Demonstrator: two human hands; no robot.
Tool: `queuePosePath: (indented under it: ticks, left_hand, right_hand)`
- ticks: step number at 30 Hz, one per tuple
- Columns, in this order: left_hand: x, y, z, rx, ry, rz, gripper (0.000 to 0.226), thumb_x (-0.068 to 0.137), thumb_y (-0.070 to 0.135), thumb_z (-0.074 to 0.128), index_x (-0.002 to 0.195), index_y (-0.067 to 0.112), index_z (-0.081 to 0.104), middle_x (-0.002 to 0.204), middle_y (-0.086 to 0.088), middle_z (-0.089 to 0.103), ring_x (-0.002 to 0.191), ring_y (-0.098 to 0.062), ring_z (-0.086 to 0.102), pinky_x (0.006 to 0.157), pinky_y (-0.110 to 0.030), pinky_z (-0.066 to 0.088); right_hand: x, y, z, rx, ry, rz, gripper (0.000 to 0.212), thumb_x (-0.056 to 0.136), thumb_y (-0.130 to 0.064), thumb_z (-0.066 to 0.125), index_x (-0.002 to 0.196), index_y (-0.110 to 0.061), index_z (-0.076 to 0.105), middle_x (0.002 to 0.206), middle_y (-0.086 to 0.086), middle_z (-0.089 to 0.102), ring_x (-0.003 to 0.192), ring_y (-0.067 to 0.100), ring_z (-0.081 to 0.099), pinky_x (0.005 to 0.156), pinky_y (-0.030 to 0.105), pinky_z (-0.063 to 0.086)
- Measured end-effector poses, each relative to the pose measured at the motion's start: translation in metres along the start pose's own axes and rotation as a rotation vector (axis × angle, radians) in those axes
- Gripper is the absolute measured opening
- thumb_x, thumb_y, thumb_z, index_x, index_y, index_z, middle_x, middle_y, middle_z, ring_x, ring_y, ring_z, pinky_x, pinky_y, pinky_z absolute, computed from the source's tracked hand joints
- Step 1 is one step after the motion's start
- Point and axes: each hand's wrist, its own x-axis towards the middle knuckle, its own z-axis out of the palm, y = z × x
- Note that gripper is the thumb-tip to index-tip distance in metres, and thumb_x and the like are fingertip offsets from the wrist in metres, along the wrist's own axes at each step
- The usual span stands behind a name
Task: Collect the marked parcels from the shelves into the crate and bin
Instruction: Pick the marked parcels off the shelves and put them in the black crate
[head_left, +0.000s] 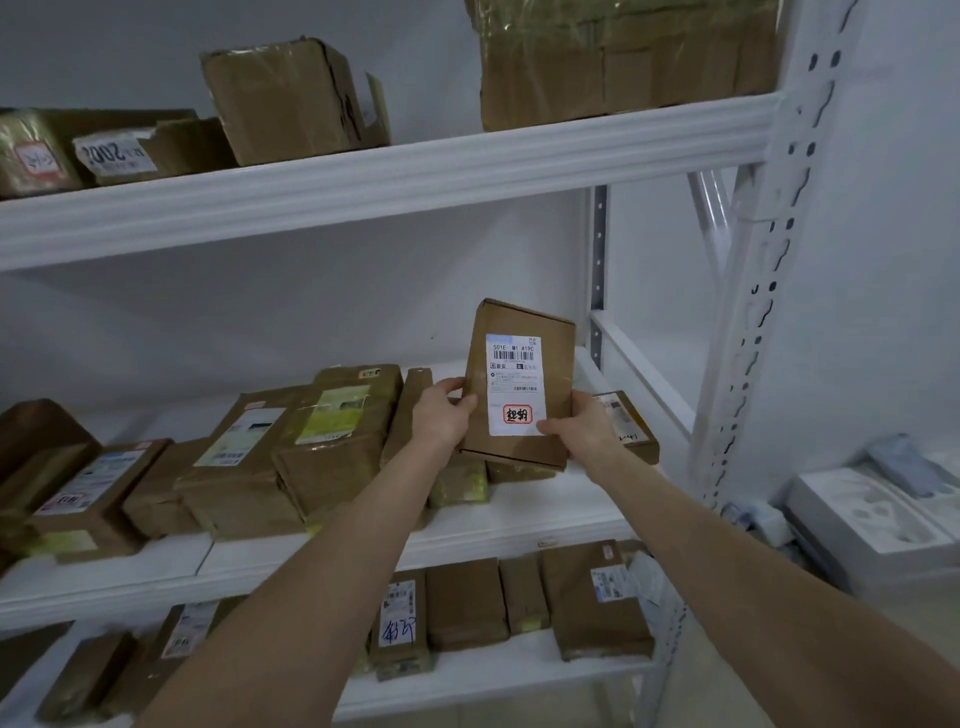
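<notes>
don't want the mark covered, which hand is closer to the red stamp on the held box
Right. The right hand grips the box at its lower right, thumb on the label beside the red stamp. The left hand grips the left edge, off the label.

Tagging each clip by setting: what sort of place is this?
Probably a parcel storeroom or pickup point: white metal shelves stacked with cardboard parcels, and the left hand and right hand hold a box with a barcode label.
</notes>
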Motion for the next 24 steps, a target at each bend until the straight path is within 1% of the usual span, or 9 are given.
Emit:
queuePosePath:
  ticks: [2, 4, 7, 11, 14, 16, 18, 20, 24]
  left_hand:
    - [-0.003, -0.004, 0.003, 0.036, -0.003, 0.019, 0.048, 0.095, 0.012, 0.055, 0.141, 0.022, 0.045, 0.122, -0.012, 0.063, 0.104, -0.026, 0.063, 0.089, -0.039, 0.054]
    - [-0.006, -0.006, 0.005, 0.092, -0.018, 0.034, 0.053, 0.095, 0.009, 0.051, 0.144, 0.025, 0.04, 0.125, -0.011, 0.062, 0.105, -0.025, 0.063, 0.084, -0.033, 0.054]
    - [-0.011, -0.005, 0.009, 0.177, -0.042, 0.054, 0.055, 0.096, 0.008, 0.048, 0.147, 0.023, 0.034, 0.132, -0.009, 0.058, 0.114, -0.026, 0.059, 0.087, -0.033, 0.052]
    - [-0.018, -0.007, 0.012, 0.278, -0.045, 0.118, 0.048, 0.096, 0.009, 0.048, 0.143, 0.019, 0.041, 0.136, -0.006, 0.056, 0.123, -0.024, 0.053, 0.093, -0.031, 0.046]
    - [-0.019, -0.009, 0.012, 0.292, -0.044, 0.127, 0.049, 0.094, 0.008, 0.049, 0.141, 0.02, 0.042, 0.133, -0.005, 0.058, 0.121, -0.024, 0.055, 0.088, -0.027, 0.045]
    - [-0.021, -0.009, 0.011, 0.296, -0.03, 0.112, 0.054, 0.092, 0.01, 0.053, 0.143, 0.022, 0.039, 0.132, -0.005, 0.058, 0.119, -0.024, 0.055, 0.088, -0.029, 0.046]
    - [-0.025, -0.011, 0.008, 0.304, 0.007, 0.109, 0.053, 0.091, 0.018, 0.058, 0.141, 0.025, 0.042, 0.128, -0.004, 0.06, 0.116, -0.025, 0.057, 0.09, -0.035, 0.05]
    - [-0.029, -0.013, 0.002, 0.316, 0.07, 0.127, 0.047, 0.09, 0.024, 0.059, 0.136, 0.025, 0.047, 0.123, -0.003, 0.063, 0.112, -0.026, 0.059, 0.089, -0.039, 0.052]
    - [-0.041, -0.017, -0.015, 0.345, 0.253, 0.121, 0.048, 0.093, 0.026, 0.054, 0.14, 0.026, 0.045, 0.122, -0.003, 0.065, 0.106, -0.025, 0.062, 0.086, -0.035, 0.05]
  right_hand:
    - [0.0, 0.003, -0.001, -0.013, 0.006, 0.0, 0.056, 0.076, -0.001, 0.074, 0.127, -0.012, 0.053, 0.12, 0.006, 0.065, 0.108, 0.025, 0.061, 0.096, 0.046, 0.051]
    - [0.0, 0.005, -0.001, -0.023, 0.015, -0.003, 0.056, 0.075, 0.0, 0.074, 0.126, -0.012, 0.053, 0.12, 0.007, 0.065, 0.109, 0.025, 0.061, 0.096, 0.047, 0.05]
    - [0.0, 0.007, -0.001, -0.05, 0.024, -0.007, 0.056, 0.076, 0.0, 0.073, 0.127, -0.012, 0.052, 0.12, 0.006, 0.065, 0.111, 0.026, 0.059, 0.098, 0.046, 0.049]
    - [0.001, 0.01, -0.001, -0.077, 0.022, -0.005, 0.064, 0.077, -0.001, 0.072, 0.134, -0.015, 0.047, 0.122, 0.005, 0.063, 0.114, 0.025, 0.057, 0.098, 0.046, 0.048]
    - [0.001, 0.011, 0.0, -0.103, 0.023, -0.017, 0.065, 0.078, -0.002, 0.072, 0.135, -0.018, 0.046, 0.121, 0.004, 0.063, 0.113, 0.025, 0.057, 0.096, 0.046, 0.05]
    - [0.0, 0.009, 0.002, -0.111, 0.03, -0.023, 0.066, 0.078, -0.003, 0.072, 0.136, -0.018, 0.045, 0.121, 0.004, 0.063, 0.113, 0.025, 0.058, 0.094, 0.044, 0.051]
    - [-0.002, 0.008, 0.005, -0.093, 0.036, -0.018, 0.067, 0.078, -0.003, 0.072, 0.137, -0.018, 0.044, 0.121, 0.006, 0.063, 0.111, 0.025, 0.059, 0.093, 0.043, 0.051]
    - [-0.005, 0.005, 0.009, -0.065, 0.042, -0.017, 0.067, 0.078, -0.006, 0.074, 0.136, -0.016, 0.043, 0.121, 0.008, 0.062, 0.109, 0.026, 0.059, 0.093, 0.044, 0.052]
    - [-0.015, -0.002, 0.023, -0.049, 0.022, -0.079, 0.054, 0.079, -0.013, 0.074, 0.126, -0.012, 0.047, 0.118, 0.008, 0.063, 0.104, 0.025, 0.061, 0.088, 0.04, 0.053]
